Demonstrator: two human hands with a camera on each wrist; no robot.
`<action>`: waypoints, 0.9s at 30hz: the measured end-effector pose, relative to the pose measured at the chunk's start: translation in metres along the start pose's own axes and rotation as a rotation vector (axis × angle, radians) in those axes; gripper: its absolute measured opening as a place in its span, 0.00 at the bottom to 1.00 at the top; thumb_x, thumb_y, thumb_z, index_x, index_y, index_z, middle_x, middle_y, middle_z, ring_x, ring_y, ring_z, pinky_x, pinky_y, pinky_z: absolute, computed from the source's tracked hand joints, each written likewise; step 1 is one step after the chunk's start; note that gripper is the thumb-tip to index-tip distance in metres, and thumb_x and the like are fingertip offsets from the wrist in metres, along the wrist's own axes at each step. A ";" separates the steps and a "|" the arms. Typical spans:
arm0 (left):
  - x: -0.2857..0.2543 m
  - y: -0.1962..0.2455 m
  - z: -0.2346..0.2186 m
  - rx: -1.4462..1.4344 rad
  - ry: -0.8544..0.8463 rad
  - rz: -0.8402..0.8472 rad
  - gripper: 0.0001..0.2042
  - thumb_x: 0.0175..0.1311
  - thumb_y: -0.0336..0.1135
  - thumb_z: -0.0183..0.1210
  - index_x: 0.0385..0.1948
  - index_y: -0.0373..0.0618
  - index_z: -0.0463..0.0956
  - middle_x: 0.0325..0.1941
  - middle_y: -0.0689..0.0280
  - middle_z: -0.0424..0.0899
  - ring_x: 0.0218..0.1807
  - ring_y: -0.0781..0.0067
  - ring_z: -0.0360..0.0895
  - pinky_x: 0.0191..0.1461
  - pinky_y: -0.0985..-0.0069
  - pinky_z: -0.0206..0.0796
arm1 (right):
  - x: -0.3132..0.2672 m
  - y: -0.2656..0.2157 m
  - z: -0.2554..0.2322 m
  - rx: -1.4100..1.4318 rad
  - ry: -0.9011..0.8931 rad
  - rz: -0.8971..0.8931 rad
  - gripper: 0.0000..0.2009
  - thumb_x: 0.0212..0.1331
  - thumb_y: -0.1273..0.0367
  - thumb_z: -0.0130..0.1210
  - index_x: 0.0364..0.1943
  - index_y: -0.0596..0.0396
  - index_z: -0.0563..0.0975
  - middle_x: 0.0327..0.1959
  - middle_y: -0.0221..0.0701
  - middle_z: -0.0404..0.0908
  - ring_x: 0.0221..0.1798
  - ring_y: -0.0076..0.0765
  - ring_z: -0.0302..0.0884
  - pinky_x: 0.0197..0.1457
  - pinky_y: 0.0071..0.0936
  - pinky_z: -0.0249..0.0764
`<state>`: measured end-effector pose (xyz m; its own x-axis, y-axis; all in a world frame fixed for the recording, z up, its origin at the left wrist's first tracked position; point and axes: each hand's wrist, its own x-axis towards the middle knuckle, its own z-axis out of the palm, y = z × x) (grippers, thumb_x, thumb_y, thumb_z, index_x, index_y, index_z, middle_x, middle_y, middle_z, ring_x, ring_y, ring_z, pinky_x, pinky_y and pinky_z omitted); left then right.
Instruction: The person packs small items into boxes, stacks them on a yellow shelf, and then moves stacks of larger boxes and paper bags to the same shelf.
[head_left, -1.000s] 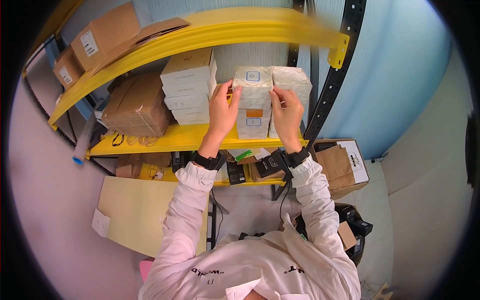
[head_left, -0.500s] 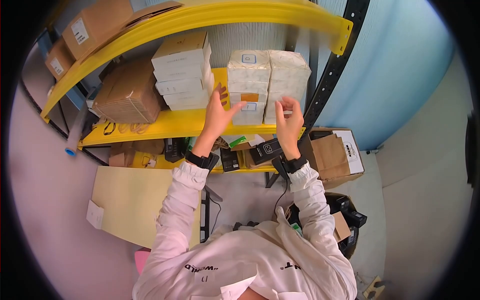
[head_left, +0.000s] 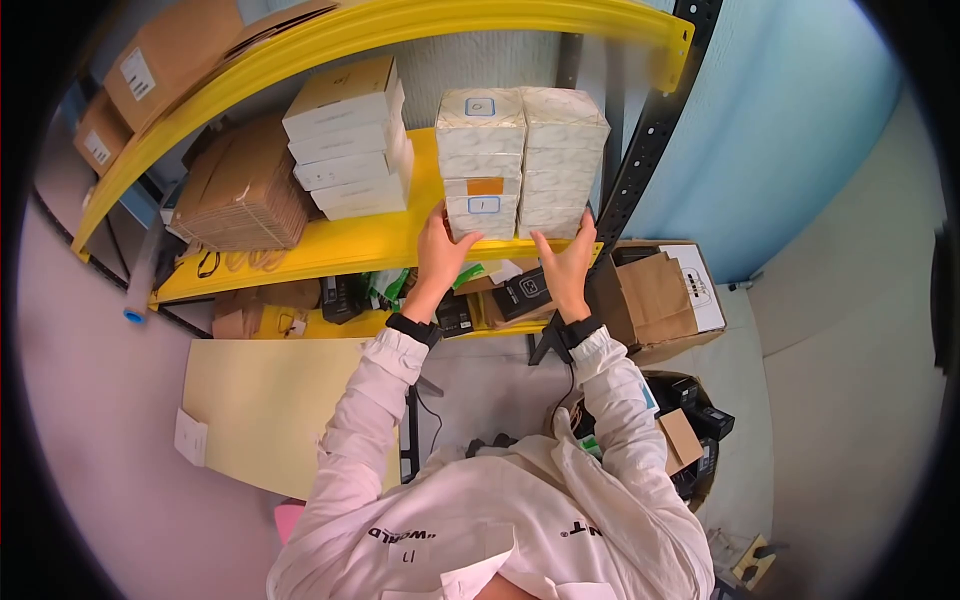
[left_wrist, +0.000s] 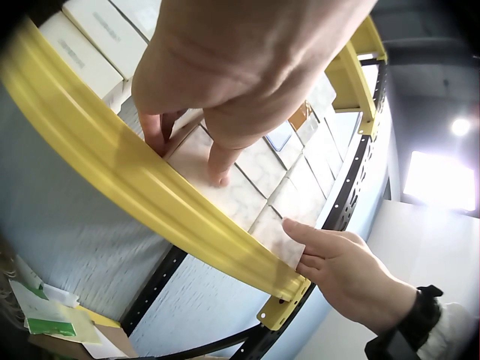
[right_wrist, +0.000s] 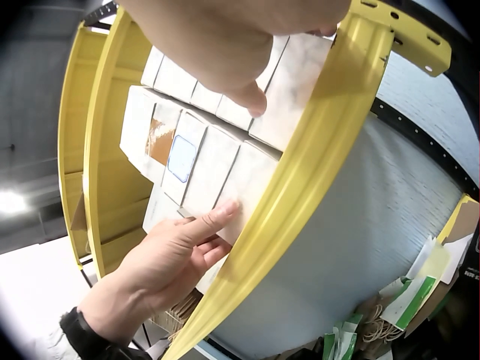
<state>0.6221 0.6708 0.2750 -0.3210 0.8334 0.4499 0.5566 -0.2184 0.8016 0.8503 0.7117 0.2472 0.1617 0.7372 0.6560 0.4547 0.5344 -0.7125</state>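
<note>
Numbered stack: marbled white boxes (head_left: 482, 150), one on another, near the shelf's front edge toward its right end; a blue-framed 0 shows on top, a framed 1 and an orange patch lower on the front.
Plain stack: matching boxes (head_left: 563, 150) right beside it, a thin seam between, the outer side toward the post.
Left hand: this hand (head_left: 442, 258) grips the lowest part of the numbered stack, thumb on the front, fingers round the outer side.
Right hand: mirrors that (head_left: 568, 270) at the foot of the plain stack, thumb in front, fingers round the far side.
Why so low: with both columns between the two palms, a hold at the base probably squares the bottom boxes without tipping those above.
Shelf: yellow (head_left: 375, 240), its raised front edge just below the hands; a black post (head_left: 650, 140) stands at its right corner.
Farther left: white cartons (head_left: 345, 140) piled up, then a strapped cardboard bundle (head_left: 235, 195), both lying back from the hands' work.
Below: a pale table (head_left: 270, 400) toward the left, an open carton (head_left: 680, 340) by the post.
</note>
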 end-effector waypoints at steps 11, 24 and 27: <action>0.006 -0.001 0.004 0.148 0.033 0.051 0.30 0.57 0.35 0.82 0.59 0.35 0.78 0.53 0.49 0.92 0.53 0.47 0.90 0.58 0.60 0.80 | 0.009 0.000 -0.003 0.041 -0.100 0.079 0.47 0.58 0.67 0.80 0.75 0.73 0.61 0.72 0.59 0.69 0.74 0.64 0.71 0.77 0.46 0.69; 0.020 -0.008 -0.009 -0.063 -0.175 -0.100 0.41 0.55 0.38 0.82 0.69 0.33 0.70 0.65 0.43 0.83 0.66 0.42 0.82 0.70 0.57 0.74 | 0.008 0.002 0.004 0.021 -0.052 0.026 0.54 0.54 0.65 0.83 0.78 0.73 0.56 0.76 0.58 0.67 0.78 0.57 0.69 0.80 0.41 0.66; 0.036 -0.015 -0.017 -0.013 -0.222 0.013 0.50 0.51 0.39 0.84 0.75 0.32 0.64 0.71 0.42 0.79 0.72 0.46 0.79 0.76 0.60 0.71 | 0.006 -0.004 0.007 -0.044 -0.032 -0.020 0.60 0.50 0.64 0.83 0.80 0.75 0.51 0.75 0.62 0.63 0.79 0.67 0.63 0.83 0.48 0.61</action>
<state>0.5888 0.6953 0.2862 -0.1362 0.9214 0.3639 0.5490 -0.2356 0.8020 0.8428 0.7169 0.2526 0.1239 0.7397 0.6614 0.4958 0.5312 -0.6870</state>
